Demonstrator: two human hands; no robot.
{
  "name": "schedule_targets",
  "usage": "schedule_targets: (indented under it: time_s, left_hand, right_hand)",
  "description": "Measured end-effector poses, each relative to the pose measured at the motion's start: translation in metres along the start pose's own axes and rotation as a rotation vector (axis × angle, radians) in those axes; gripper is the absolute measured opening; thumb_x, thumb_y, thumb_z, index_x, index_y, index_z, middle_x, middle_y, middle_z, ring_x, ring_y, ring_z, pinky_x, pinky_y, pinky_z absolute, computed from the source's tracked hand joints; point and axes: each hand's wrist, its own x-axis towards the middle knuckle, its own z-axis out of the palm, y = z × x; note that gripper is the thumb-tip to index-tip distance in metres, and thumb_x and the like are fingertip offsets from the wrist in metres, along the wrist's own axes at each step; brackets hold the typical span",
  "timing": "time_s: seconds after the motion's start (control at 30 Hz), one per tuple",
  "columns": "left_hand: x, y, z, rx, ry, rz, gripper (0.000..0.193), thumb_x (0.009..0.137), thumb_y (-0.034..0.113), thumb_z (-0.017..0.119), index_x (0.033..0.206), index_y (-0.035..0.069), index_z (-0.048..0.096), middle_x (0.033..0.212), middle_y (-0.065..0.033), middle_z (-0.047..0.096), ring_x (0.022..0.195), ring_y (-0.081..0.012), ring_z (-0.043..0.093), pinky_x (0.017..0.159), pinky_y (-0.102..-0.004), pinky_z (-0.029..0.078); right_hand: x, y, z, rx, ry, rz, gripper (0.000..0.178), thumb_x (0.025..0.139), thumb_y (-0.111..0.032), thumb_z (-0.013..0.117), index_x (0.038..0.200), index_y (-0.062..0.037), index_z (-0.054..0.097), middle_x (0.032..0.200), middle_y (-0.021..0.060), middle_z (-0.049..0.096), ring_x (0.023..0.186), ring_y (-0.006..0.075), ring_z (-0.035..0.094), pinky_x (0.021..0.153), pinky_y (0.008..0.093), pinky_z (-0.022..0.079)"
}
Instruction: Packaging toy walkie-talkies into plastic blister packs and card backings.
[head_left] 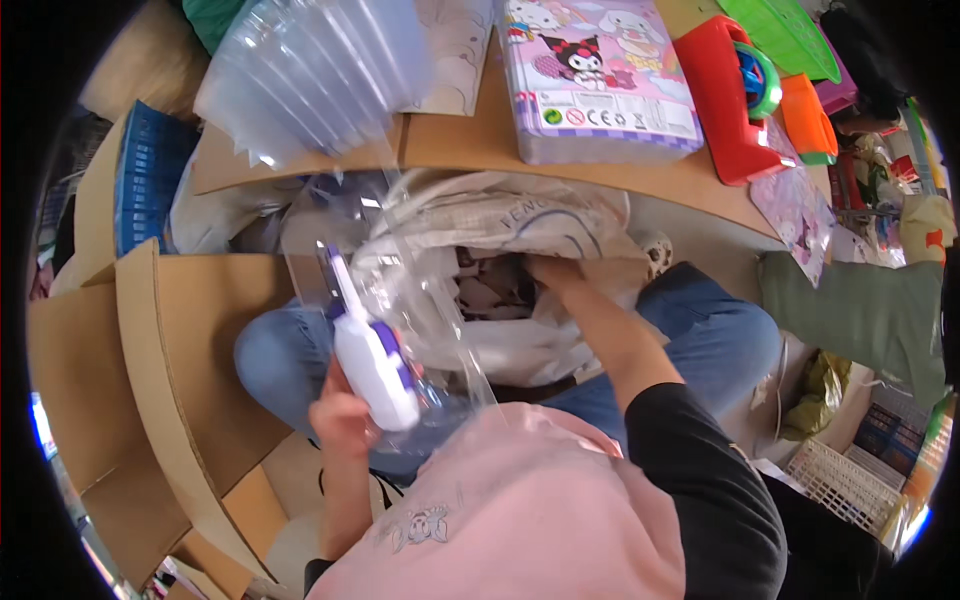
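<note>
Pink garment (520, 500); sack (590, 225), edges gaping (right hand (547, 269) inside).

A brown tabletop (460, 140) stands over a pale floor (695, 235)

My left hand (345, 415) is gripping, fingers curled, left forearm (345, 500) pointing forward. My right arm (625, 350) is stretched forward and angled inward; right hand (545, 270) mostly hidden, finger pose unreadable.
</note>
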Motion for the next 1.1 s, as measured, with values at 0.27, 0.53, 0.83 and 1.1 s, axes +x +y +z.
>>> schedule_targets:
  time_s: [0.27, 0.53, 0.83, 1.1]
  left_hand:
    - [0.007, 0.003, 0.012, 0.397, 0.342, 0.010, 0.056, 0.075, 0.006, 0.059, 0.124, 0.003, 0.033, 0.108, -0.0160, 0.053, 0.091, -0.0275, 0.060, 0.077, -0.0434, 0.052]
    - [0.006, 0.000, 0.014, 0.628, 0.427, 0.229, 0.056, 0.072, -0.004, 0.066, 0.121, 0.002, 0.041, 0.102, -0.0089, 0.059, 0.090, -0.0156, 0.059, 0.078, -0.0287, 0.049]
    - [0.013, -0.011, 0.042, 0.479, 0.274, 0.038, 0.051, 0.075, 0.004, 0.061, 0.122, 0.001, 0.039, 0.106, -0.0120, 0.056, 0.095, -0.0204, 0.059, 0.081, -0.0318, 0.050]
    - [0.010, -0.010, 0.048, 0.449, 0.208, 0.030, 0.049, 0.081, 0.010, 0.057, 0.126, 0.002, 0.038, 0.110, -0.0099, 0.056, 0.098, -0.0192, 0.058, 0.082, -0.0311, 0.049]
  right_hand:
    - [-0.016, -0.016, -0.020, -0.245, -0.067, -0.009, 0.060, 0.078, -0.031, 0.056, 0.131, -0.0097, 0.040, 0.132, 0.0150, 0.044, 0.124, 0.0322, 0.038, 0.103, 0.0396, 0.031]
    - [-0.058, -0.145, -0.184, 0.095, -0.302, -0.337, 0.070, 0.062, -0.022, 0.071, 0.125, -0.0147, 0.041, 0.102, 0.0136, 0.059, 0.081, 0.0304, 0.060, 0.069, 0.0391, 0.049]
    - [-0.135, -0.211, -0.259, -0.084, 0.080, -1.028, 0.053, 0.059, -0.022, 0.070, 0.110, -0.0192, 0.056, 0.129, 0.0069, 0.049, 0.109, 0.0295, 0.049, 0.091, 0.0478, 0.036]
    - [-0.152, -0.202, -0.252, -0.268, -0.098, -0.730, 0.057, 0.085, -0.052, 0.044, 0.135, -0.0262, 0.038, 0.146, 0.0076, 0.024, 0.134, 0.0317, 0.023, 0.098, 0.0651, 0.017]
